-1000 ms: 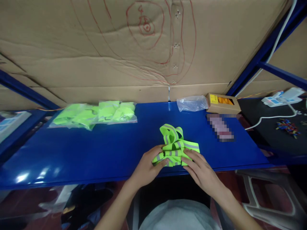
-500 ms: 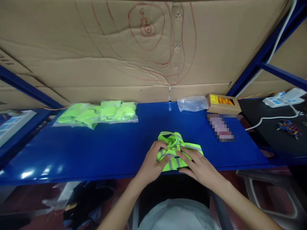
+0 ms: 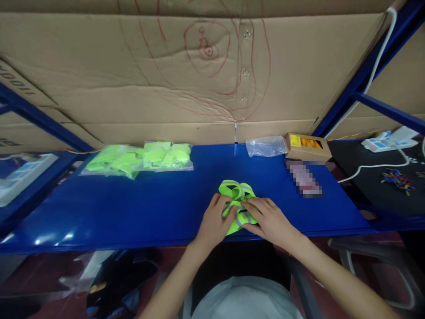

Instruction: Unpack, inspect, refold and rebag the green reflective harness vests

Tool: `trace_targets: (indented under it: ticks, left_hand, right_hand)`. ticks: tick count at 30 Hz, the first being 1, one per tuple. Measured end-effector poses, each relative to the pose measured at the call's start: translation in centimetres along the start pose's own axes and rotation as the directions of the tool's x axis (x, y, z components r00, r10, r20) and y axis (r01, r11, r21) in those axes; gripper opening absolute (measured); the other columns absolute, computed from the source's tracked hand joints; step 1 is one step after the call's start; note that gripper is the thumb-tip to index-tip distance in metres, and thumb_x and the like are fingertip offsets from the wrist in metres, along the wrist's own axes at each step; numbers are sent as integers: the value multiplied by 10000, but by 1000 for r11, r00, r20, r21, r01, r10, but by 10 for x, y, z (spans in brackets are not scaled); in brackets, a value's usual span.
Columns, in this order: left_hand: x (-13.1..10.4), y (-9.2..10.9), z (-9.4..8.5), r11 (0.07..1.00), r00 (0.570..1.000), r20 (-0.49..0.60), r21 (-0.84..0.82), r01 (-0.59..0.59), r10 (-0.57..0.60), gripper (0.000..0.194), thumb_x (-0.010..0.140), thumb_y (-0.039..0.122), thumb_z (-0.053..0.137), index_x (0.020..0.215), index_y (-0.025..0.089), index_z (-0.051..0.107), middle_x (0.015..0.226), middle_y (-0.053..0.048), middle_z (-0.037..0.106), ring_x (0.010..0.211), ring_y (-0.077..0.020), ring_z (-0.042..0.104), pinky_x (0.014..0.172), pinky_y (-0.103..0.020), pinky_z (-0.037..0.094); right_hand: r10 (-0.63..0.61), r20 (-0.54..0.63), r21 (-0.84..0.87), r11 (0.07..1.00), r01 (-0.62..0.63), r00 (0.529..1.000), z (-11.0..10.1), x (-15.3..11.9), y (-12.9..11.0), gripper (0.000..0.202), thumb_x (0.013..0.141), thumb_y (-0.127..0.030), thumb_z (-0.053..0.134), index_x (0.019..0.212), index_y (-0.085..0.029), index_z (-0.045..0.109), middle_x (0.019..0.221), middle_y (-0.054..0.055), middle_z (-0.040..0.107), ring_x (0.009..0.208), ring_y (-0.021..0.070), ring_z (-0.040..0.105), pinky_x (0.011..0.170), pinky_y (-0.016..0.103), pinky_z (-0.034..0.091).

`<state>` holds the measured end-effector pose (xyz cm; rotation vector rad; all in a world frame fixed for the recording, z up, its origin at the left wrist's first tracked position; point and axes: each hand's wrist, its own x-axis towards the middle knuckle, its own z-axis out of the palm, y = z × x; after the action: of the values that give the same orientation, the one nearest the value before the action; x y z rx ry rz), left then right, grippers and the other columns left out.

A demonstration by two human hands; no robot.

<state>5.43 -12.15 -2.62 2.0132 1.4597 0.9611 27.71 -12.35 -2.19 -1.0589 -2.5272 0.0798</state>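
Observation:
A neon-green reflective strap harness [image 3: 236, 189] with grey stripes lies bunched near the front edge of the blue table. On its left side, my left hand [image 3: 215, 219] pinches the folded bands between thumb and fingers. My right hand [image 3: 268, 220] grips it from the right, fingers curled over the folds and the thumb lower down. Loops of the band stand up beyond my fingertips, and a flap hangs toward the front edge. My fingers hide part of the folded middle.
Clear bags of neon-green items [image 3: 116, 159] lie at the back left of the blue table [image 3: 133, 208]. An empty-looking plastic bag [image 3: 266, 146], a cardboard box [image 3: 308, 153] and a blurred-out phone-like object [image 3: 303, 178] are at the right. Cardboard [image 3: 186, 102] walls the back.
The band that stretched out to the right has been folded in, making the bundle narrower. My right hand has closed more over it, and the view has tilted up slightly.

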Motion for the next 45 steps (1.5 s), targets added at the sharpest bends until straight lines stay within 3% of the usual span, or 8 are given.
trace_targets:
  ticks: [7, 13, 19, 23, 28, 33, 39, 45]
  left_hand:
    - [-3, 7, -5, 975, 994, 10, 189, -112, 113, 281, 1087, 335, 367, 989, 215, 601, 1007, -74, 649, 966, -239, 628, 882, -395, 492]
    - [-8, 1, -7, 978, 984, -6, 105, -178, 180, 426, 1019, 426, 541, 1371, 196, 475, 1307, -155, 572, 1221, -300, 574, 1014, -450, 490]
    - [19, -9, -10, 990, 993, 44, 89, -109, 106, 270, 987, 447, 607, 1137, 229, 553, 1088, -62, 673, 999, -255, 664, 895, -393, 478]
    - [36, -6, -10, 991, 998, 50, 123, -54, 48, 188, 1001, 410, 585, 1059, 232, 565, 1014, -18, 688, 995, -245, 664, 960, -428, 407]
    - [49, -11, -10, 988, 1000, -2, 151, 31, -31, 234, 963, 455, 615, 982, 222, 620, 1251, -88, 581, 1165, -294, 557, 994, -454, 382]
    - [59, -19, -10, 995, 992, 98, 61, 75, -81, 216, 962, 435, 604, 938, 224, 563, 967, -33, 648, 956, -239, 607, 872, -373, 445]
    - [59, -25, -9, 996, 993, 87, 39, 77, -80, 205, 966, 423, 593, 941, 222, 561, 966, -41, 648, 956, -244, 608, 893, -388, 456]
    - [61, -30, -8, 998, 996, 75, -15, 53, -52, 205, 953, 406, 599, 912, 210, 551, 1029, -69, 594, 1033, -257, 570, 978, -427, 436]
  right_hand:
    - [22, -17, 74, 997, -21, 1000, 5, 14, 20, 390, 1036, -458, 558, 1306, -192, 646, 1245, 155, 717, 1133, 297, 686, 953, 470, 543]
    - [90, 24, 178, 980, -93, 996, 3, 32, 34, 378, 1074, -499, 457, 1057, -202, 690, 1063, 95, 753, 973, 235, 717, 842, 354, 509]
    - [213, 72, 286, 932, -224, 974, 3, 50, 42, 476, 1080, -549, 408, 810, -224, 625, 793, 6, 699, 704, 157, 655, 602, 260, 374]
    - [246, 21, 281, 929, -242, 969, 12, 58, 44, 366, 1098, -493, 396, 997, -236, 636, 835, 1, 713, 783, 171, 666, 772, 290, 436]
    - [295, -97, 254, 931, -263, 950, 26, 64, 47, 288, 1074, -459, 476, 1129, -210, 608, 1018, 80, 698, 963, 235, 637, 876, 369, 441]
    - [281, -161, 274, 934, -231, 946, 30, 65, 48, 306, 1079, -428, 467, 969, -214, 656, 977, 73, 698, 921, 224, 653, 852, 360, 492]
    - [176, -122, 275, 952, -137, 977, 17, 44, 43, 337, 1089, -404, 430, 1250, -231, 671, 1257, 107, 699, 1182, 257, 660, 1015, 423, 513]
    - [57, 71, 80, 995, -62, 996, 15, 37, 41, 882, 865, -687, 692, 1558, -202, 444, 1461, 214, 558, 1355, 403, 536, 1059, 580, 485]
